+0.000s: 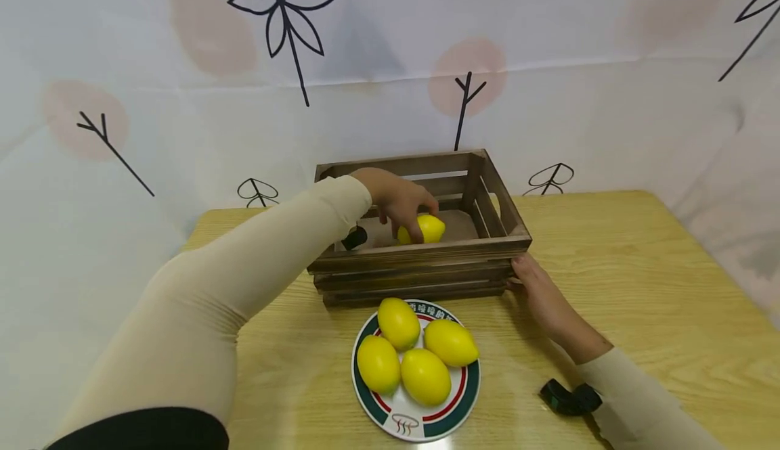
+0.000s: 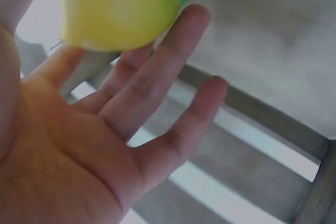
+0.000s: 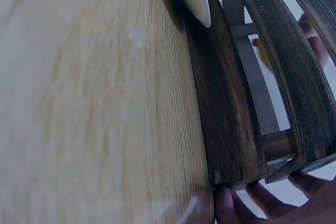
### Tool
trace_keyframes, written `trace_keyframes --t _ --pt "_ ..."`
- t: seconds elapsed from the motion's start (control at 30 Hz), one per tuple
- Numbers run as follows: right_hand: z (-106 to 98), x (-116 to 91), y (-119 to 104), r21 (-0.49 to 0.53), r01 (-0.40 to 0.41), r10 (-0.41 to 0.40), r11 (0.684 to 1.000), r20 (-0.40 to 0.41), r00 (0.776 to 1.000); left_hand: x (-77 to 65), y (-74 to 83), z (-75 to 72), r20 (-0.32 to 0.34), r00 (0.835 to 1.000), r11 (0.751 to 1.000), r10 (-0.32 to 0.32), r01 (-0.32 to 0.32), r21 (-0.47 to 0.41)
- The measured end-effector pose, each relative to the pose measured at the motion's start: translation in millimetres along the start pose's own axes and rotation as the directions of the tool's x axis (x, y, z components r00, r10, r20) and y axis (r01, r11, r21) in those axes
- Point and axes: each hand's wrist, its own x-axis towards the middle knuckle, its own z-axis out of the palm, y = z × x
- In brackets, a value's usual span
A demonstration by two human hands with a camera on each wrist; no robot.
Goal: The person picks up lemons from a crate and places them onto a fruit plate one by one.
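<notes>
Inside the slatted wooden crate (image 1: pixel 420 260), my left hand (image 1: pixel 402 201) holds a yellow lemon (image 1: pixel 431 227) low over the bottom. The left wrist view shows this lemon (image 2: pixel 121 11) between thumb and fingers, while the ring and little fingers stand away from it. At the crate's front right corner my right hand (image 1: pixel 542 294) touches the outside. Its fingertips (image 3: pixel 262 198) rest against the end of the crate in the right wrist view. Just in front of the crate lies a round plate (image 1: pixel 471 396) bearing several yellow lemons (image 1: pixel 426 375).
The crate stands near the back edge of a wooden table (image 1: pixel 634 287). Behind hangs a pale cloth (image 1: pixel 378 118) with leaf and flower drawings. A black strap device (image 1: pixel 570 398) sits at the right wrist, and the left forearm (image 1: pixel 274 233) reaches across the crate's left side.
</notes>
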Motion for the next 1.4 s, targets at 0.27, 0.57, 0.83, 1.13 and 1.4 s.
trace_keyframes --t 0.27,0.57,0.83,1.13,1.4 --pt "-1.8 -1.6 4.2 -0.030 -0.015 0.015 0.999 -0.020 1.000 -20.6 -4.6 -3.4 -0.246 0.948 0.962 0.203 -0.239 -0.129" --pt "-5.3 -2.9 8.6 -0.040 -0.013 0.012 0.999 -0.034 0.999 -47.3 -5.4 1.8 -0.511 0.804 0.929 0.304 -0.369 -0.028" --pt "-5.9 -1.7 7.4 -0.052 0.044 -0.046 0.998 -0.026 0.999 -78.2 17.8 21.9 -0.718 0.558 0.891 0.415 -0.409 0.197" --pt "-5.6 -1.3 5.0 -0.024 0.013 -0.014 1.000 -0.018 1.000 -100.8 49.3 53.8 -0.765 0.432 0.824 0.477 -0.523 0.218" --pt "-0.4 1.7 1.3 -0.119 0.000 -0.002 0.993 -0.014 1.000 -112.0 41.5 91.6 -0.767 0.315 0.788 0.558 -0.492 0.371"
